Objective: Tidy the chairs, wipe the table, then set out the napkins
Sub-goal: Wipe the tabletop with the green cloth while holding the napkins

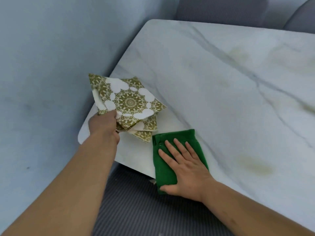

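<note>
Nearest, presses the right hand point(185, 169) flat on a folded green cloth point(163, 169), fingers straight and slightly spread, thumb at the cloth's near edge over the table point(213, 92) rim. Just beyond, to the left, grips a fanned stack of gold-patterned white napkins point(129, 99) in the left hand point(104, 124), fingers curled round its near corner, lowest napkin just beside the cloth. Farther across the marble top, yellowish smears point(255, 167). Beyond, a grey seat point(221, 11).

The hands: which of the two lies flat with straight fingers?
The right hand: it presses flat on the green cloth at the table edge. The left hand instead grips the patterned napkins, fingers curled.
</note>
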Demonstrator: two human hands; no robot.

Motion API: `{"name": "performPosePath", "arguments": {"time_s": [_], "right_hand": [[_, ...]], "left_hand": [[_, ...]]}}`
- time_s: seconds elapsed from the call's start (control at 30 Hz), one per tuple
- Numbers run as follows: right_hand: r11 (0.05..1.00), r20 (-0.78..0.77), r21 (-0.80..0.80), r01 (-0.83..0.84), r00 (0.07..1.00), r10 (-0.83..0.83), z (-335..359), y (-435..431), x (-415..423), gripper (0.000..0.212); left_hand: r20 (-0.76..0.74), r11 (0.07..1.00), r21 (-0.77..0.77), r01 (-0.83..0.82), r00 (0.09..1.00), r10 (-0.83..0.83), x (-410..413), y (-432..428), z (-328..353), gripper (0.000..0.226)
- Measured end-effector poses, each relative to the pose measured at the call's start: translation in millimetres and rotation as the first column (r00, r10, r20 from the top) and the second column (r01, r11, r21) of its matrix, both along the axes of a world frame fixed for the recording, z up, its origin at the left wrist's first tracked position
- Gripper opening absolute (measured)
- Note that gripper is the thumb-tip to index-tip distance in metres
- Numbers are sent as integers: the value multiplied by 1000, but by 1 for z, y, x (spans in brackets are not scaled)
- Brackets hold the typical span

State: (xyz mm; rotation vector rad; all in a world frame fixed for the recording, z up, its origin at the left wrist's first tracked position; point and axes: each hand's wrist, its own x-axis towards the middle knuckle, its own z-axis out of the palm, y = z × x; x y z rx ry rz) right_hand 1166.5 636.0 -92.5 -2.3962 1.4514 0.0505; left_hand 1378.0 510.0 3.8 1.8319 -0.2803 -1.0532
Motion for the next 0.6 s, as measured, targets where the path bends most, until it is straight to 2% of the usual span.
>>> {"name": "performPosePath", "arguments": {"time_s": [0.07,0.13,0.17,0.2,0.27,0.3,0.33,0.4,0.47,0.5,0.53,0.6], "right_hand": [[999,-12,-18,41,999,-41,-2,18,-39,103],[996,-32,-18,84,996,-84,-3,30,-81,97],[994,-44,-31,106,993,-107,-4,32,-104,94],[988,-61,-60,141,988,-144,-5,35,-131,92],[959,-95,-108,262,957,-273,-8,34,-185,91],[930,-98,-132,342,929,-356,-9,29,-208,91],[891,-89,-148,430,891,-445,-10,21,-226,92],[784,-60,-163,599,787,-614,-8,-8,-243,93],[704,-66,-168,690,705,-706,-8,-40,-232,94],[720,-84,-156,676,717,-692,-7,-51,-216,94],[775,-95,-139,616,771,-630,-7,-54,-200,93],[922,-76,-85,377,920,-384,-7,-36,-168,84]], "left_hand": [[44,999,42,27,999,-29,-20,10,-14,19],[264,988,118,98,956,-127,-36,21,-24,39],[442,968,202,145,869,-223,-40,26,-28,51],[603,941,271,205,725,-332,-48,33,-31,59],[752,857,331,394,439,-492,-67,44,-41,62],[765,796,347,496,341,-547,-80,49,-47,58],[755,739,362,568,286,-590,-93,54,-52,53],[731,675,387,628,237,-639,-117,62,-63,46],[725,647,408,644,201,-659,-134,64,-73,48],[735,633,419,651,166,-658,-138,63,-78,50],[749,617,432,658,119,-652,-145,62,-84,53],[777,600,444,666,48,-628,-151,56,-90,56]]}}
